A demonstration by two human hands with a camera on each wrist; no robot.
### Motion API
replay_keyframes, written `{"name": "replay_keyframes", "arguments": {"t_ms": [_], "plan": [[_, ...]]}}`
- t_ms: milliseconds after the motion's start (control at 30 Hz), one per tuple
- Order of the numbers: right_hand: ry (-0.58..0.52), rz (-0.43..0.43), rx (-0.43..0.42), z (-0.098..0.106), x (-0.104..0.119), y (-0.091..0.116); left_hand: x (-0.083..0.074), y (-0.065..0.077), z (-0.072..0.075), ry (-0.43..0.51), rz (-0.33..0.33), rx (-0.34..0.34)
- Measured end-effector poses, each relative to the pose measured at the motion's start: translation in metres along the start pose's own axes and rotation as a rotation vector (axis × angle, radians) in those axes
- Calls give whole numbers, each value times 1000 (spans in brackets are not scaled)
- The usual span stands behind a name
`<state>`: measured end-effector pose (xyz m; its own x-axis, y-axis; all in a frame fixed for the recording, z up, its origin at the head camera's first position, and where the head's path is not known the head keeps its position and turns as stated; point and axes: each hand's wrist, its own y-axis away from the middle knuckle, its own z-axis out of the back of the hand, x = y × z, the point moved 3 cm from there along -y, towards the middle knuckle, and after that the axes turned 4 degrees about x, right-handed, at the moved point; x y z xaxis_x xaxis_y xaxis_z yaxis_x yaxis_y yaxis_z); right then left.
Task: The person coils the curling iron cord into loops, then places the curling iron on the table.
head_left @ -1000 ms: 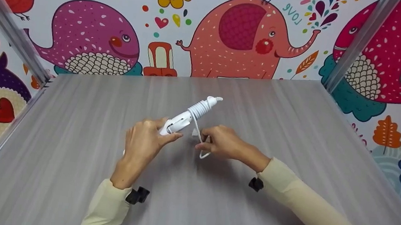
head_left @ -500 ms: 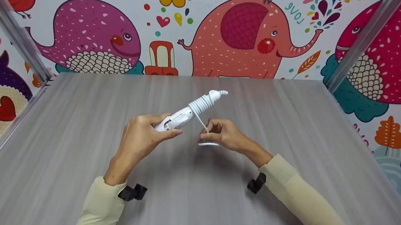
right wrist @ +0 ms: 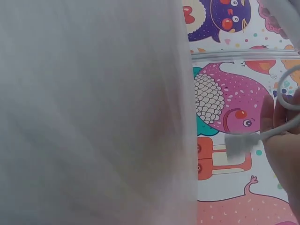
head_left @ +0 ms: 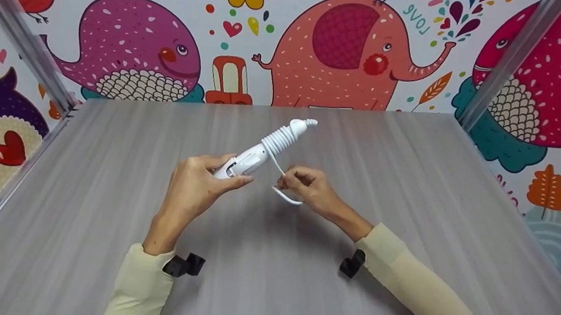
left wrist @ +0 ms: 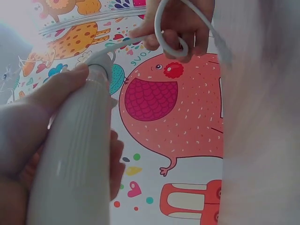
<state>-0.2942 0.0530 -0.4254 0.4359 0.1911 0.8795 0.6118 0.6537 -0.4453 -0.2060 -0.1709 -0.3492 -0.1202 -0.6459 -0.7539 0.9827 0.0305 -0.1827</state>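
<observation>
In the head view my left hand (head_left: 191, 184) grips a white hand-held appliance, which looks like a hair iron (head_left: 249, 160), tilted with its cord end up and to the right. Its white cord (head_left: 280, 140) is wound in several coils near that end. The fingers of my right hand (head_left: 314, 191) pinch the loose stretch of cord, which runs straight from the coils to them. Below the fingers the free part curves in a loop. A blurred pale plug (right wrist: 241, 144) ends the cord in the right wrist view. My left palm hides the iron's lower end.
Under both hands lies a grey wood-grain table (head_left: 247, 279). A wall printed with cartoon animals (head_left: 338, 54) stands behind it, with metal posts (head_left: 504, 66) at the corners. Each sleeve carries a small black mount (head_left: 352, 264) at the wrist.
The iron has risen slightly in my left hand. My right hand has moved up a little, and the cord between it and the coils has gone from a hanging loop to a straight line.
</observation>
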Motion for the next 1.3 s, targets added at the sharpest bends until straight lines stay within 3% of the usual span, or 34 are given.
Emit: {"name": "replay_keyframes", "arguments": {"t_ms": [100, 300, 433, 600, 800, 1000, 1133, 1200, 1300], "plan": [[103, -6, 48, 0, 3, 0, -1, 0, 0, -9, -22, 14], [436, -184, 115, 5, 10, 0, -2, 2, -3, -94, -87, 33], [611, -225, 159, 11, 16, -3, -2, 2, -6, -141, -103, 45], [840, -112, 160, 17, 24, -7, -2, 3, -7, -160, -126, 56], [1038, 33, 85, 25, 26, -9, -3, 1, -9, -164, -139, 66], [1135, 198, 5, 26, 24, -7, -2, 1, -7, -126, -121, 103], [1135, 301, -18, 25, 23, -4, 1, 0, -6, -49, -115, 159], [1086, 291, -9, 26, 22, -3, 2, -1, -5, 2, -115, 188], [966, 208, 20, 26, 21, -1, 3, -1, -4, 58, -121, 222]]}}
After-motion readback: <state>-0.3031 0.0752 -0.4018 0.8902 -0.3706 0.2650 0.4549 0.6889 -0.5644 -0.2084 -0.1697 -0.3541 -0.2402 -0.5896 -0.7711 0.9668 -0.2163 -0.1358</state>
